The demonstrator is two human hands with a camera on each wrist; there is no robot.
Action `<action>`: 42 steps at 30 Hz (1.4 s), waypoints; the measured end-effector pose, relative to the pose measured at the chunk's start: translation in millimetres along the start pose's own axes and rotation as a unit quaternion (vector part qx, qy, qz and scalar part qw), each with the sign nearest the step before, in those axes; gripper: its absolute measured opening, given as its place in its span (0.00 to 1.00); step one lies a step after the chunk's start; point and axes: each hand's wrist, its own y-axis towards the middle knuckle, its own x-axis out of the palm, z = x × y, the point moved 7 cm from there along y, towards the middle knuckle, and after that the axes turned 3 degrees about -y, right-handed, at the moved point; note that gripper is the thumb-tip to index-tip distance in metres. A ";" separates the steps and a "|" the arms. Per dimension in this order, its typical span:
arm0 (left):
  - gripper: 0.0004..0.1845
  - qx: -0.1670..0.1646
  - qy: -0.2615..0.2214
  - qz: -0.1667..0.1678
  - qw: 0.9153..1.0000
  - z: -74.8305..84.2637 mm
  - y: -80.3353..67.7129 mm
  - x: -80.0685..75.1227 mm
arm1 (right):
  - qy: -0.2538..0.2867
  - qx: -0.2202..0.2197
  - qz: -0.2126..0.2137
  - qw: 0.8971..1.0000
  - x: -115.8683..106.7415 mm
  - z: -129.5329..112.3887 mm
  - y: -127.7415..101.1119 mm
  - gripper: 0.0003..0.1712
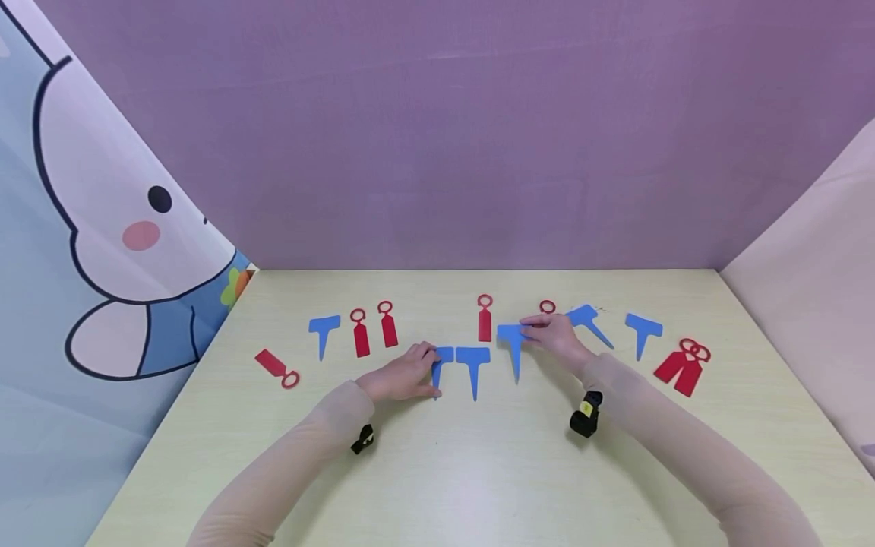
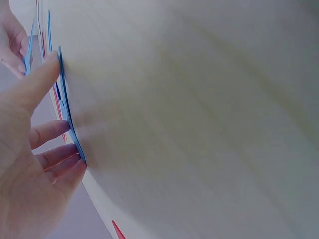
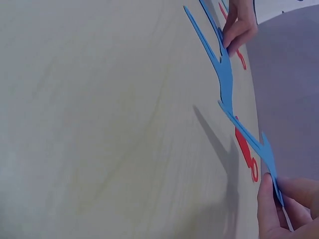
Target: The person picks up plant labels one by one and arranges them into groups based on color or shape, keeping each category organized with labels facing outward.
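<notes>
My left hand [image 1: 425, 371] holds a blue T-shaped tag [image 1: 445, 355] between thumb and fingertips at the table's middle. In the left wrist view the tag [image 2: 68, 113] shows edge-on against those fingertips [image 2: 75, 155]. My right hand [image 1: 532, 331] pinches the head of another blue T-shaped tag [image 1: 513, 342]. In the right wrist view this tag [image 3: 244, 134] is tilted, its head raised in the pinch [image 3: 274, 193] and casting a shadow. A third blue tag [image 1: 473, 363] lies flat between the two.
More blue T tags lie at the left [image 1: 323, 328] and right [image 1: 586, 317], [image 1: 642, 328]. Red loop tags lie in a row [image 1: 276, 367], [image 1: 359, 334], [image 1: 484, 319], with a pair far right [image 1: 683, 366]. Walls enclose the pale table [image 1: 478, 471] on three sides.
</notes>
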 end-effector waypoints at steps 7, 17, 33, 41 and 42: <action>0.35 -0.002 -0.002 -0.002 1.000 -0.9 0.0 0.3 | 0.007 0.002 -0.010 1.000 2.0 2.4 -7.8 0.19; 0.34 0.003 -0.001 0.001 1.000 -0.1 0.0 -0.4 | 0.011 0.014 -0.025 1.000 6.7 9.2 -9.6 0.20; 0.34 -0.002 -0.006 0.001 1.000 1.7 -0.6 -2.1 | 0.011 0.025 -0.035 0.999 10.3 19.8 -6.9 0.19; 0.35 -0.008 -0.008 -0.004 1.000 1.7 -1.0 -2.2 | 0.000 0.014 -0.036 0.999 13.2 19.5 -8.3 0.18; 0.35 -0.008 -0.008 -0.004 1.000 1.8 -1.0 -2.2 | 0.000 0.014 -0.036 0.999 13.4 19.7 -8.4 0.18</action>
